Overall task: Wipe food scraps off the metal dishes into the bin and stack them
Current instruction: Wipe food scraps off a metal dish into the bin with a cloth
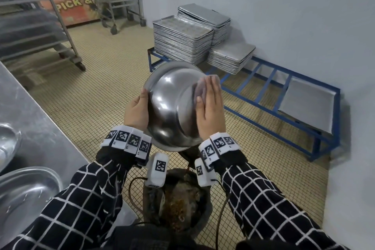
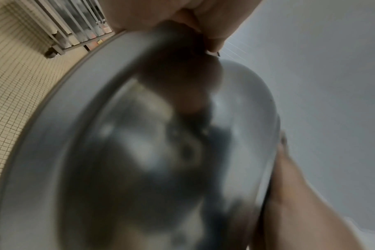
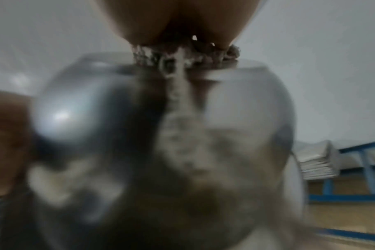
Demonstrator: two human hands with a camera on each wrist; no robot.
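Observation:
I hold a round metal bowl (image 1: 170,107) tilted over the dark bin (image 1: 178,205), its shiny underside turned toward me. My left hand (image 1: 137,109) grips the bowl's rim on the left, thumb over the edge. My right hand (image 1: 211,111) lies flat with straight fingers and presses a greyish cloth (image 1: 199,89) against the bowl's outer right side. The left wrist view shows the bowl (image 2: 139,152) close and blurred under my left hand (image 2: 161,13). In the right wrist view the crumpled cloth (image 3: 182,55) sits between my right hand (image 3: 178,20) and the bowl (image 3: 235,118). The bin holds brown food scraps.
A steel counter (image 1: 40,128) runs along the left with two more metal dishes (image 1: 24,193) on it. Stacks of baking trays (image 1: 182,40) sit on a low blue rack (image 1: 284,91) by the wall ahead. Wheeled tray trolleys (image 1: 40,26) stand at the back left.

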